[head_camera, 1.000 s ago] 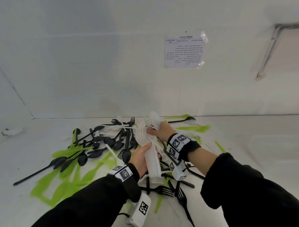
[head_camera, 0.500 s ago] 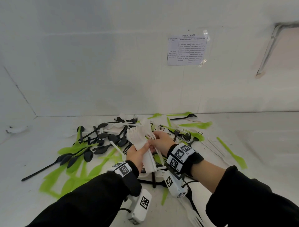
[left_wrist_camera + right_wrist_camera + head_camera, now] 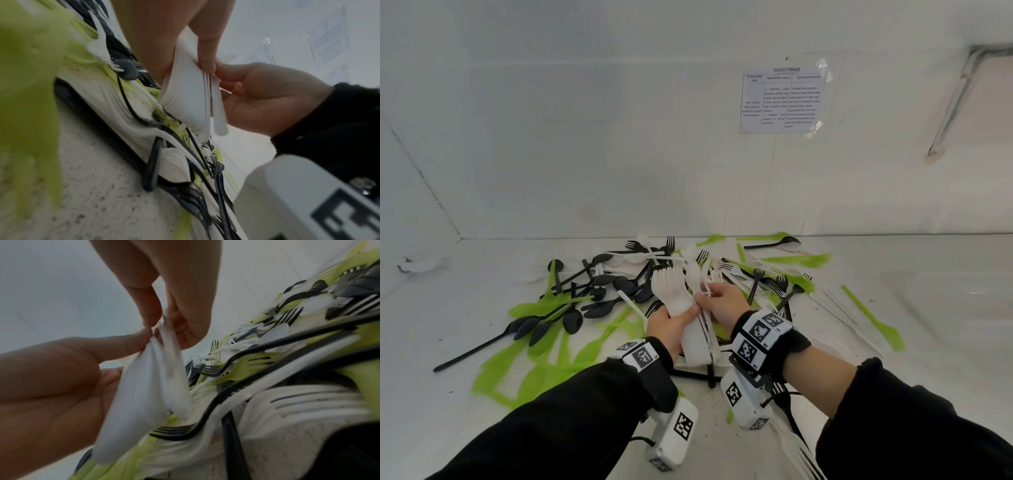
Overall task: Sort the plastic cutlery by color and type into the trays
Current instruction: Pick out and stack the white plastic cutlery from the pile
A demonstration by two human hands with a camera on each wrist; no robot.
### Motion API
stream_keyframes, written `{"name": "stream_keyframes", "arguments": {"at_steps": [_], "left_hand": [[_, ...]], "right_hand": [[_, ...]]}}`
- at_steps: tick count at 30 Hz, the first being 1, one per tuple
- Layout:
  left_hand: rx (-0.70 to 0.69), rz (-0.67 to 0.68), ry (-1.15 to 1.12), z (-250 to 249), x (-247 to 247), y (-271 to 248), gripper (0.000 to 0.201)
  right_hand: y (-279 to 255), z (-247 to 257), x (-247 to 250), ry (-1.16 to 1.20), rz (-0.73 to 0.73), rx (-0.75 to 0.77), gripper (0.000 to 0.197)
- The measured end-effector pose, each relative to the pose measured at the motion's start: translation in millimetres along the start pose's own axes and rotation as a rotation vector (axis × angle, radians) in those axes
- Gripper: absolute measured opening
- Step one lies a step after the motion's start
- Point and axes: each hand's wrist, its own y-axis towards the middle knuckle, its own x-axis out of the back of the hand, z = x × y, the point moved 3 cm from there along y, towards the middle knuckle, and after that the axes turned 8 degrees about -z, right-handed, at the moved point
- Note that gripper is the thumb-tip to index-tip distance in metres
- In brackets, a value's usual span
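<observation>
My left hand (image 3: pixel 674 318) grips a thick stack of white forks (image 3: pixel 671 291) by the handles, tines pointing away, above the mixed pile of cutlery (image 3: pixel 619 284). My right hand (image 3: pixel 703 299) pinches a few thin white pieces (image 3: pixel 707 318) against the stack's right side. In the left wrist view the stack (image 3: pixel 185 97) sits between the left hand's thumb and fingers (image 3: pixel 205 53), with the right hand (image 3: pixel 257 97) on a separate white handle (image 3: pixel 219 113). The right wrist view shows the right hand's fingertips (image 3: pixel 152 316) pinching white handles (image 3: pixel 172 378) beside the stack (image 3: pixel 133 402).
Black spoons (image 3: pixel 541 325) and green knives (image 3: pixel 524 377) lie to the left on the white table (image 3: pixel 448 428). Black, green and white forks (image 3: pixel 784 281) lie to the right, with a lone green knife (image 3: pixel 873 318). A paper sheet (image 3: pixel 782 101) hangs on the back wall.
Both hands have drawn back from the pile toward me with the white fork stack. The right hand, earlier up at the fork heads, now pinches pieces against the stack's side.
</observation>
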Motion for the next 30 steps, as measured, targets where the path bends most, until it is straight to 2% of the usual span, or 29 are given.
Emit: {"name": "stream_keyframes", "arguments": {"at_steps": [3,7,11,13,15,16,18,23,28,30], "left_hand": [[0.013,0.019,0.008,0,-1,-1,0.03],[0.044,0.013,-0.001,1,0,0,0.033],[0.084,0.069,-0.044,-1,1,1,0.03],[0.085,0.093,-0.06,-3,1,0,0.03],[0.073,0.096,-0.051,-3,1,0,0.029],[0.068,0.09,-0.046,-3,1,1,0.028],[0.065,0.085,-0.039,-3,2,1,0.028],[0.057,0.087,-0.028,-3,7,4,0.03],[0.043,0.151,0.016,-11,16,3,0.022],[0.034,0.137,0.038,-15,20,6,0.026]], "right_hand": [[-1,-1,-3,-0.024,-0.024,-0.023,0.031],[-9,4,-12,0.027,0.079,-0.047,0.026],[-7,4,-10,0.003,0.064,-0.009,0.03],[-4,0,-6,-0.006,0.005,0.012,0.033],[1,-5,-3,-0.033,-0.068,0.023,0.024],[1,-6,-2,-0.037,-0.085,0.025,0.014],[1,-8,-4,-0.039,-0.101,0.042,0.007],[2,-8,-13,-0.006,-0.067,0.017,0.019],[5,-5,-17,0.013,-0.014,0.044,0.019],[6,-3,-21,-0.003,-0.004,0.056,0.019]]}}
